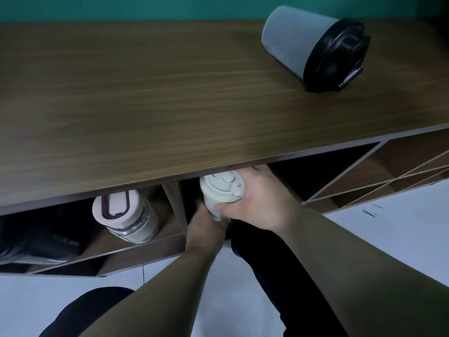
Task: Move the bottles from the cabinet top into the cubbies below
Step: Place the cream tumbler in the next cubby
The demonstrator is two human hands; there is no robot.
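Both hands [252, 200] grip white bottle [220, 190] inside cubby [315, 171].

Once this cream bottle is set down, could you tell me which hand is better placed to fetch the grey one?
Probably the right hand: the grey bottle lies on the cabinet top's right side.

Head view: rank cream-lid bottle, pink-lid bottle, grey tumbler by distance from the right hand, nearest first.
1. Cream-lid bottle: gripped by the right hand at the middle cubby's mouth, left hand under it.
2. Pink-lid bottle: in the next cubby to the left, beyond the divider.
3. Grey tumbler: lying on its side at the far right of the cabinet top.
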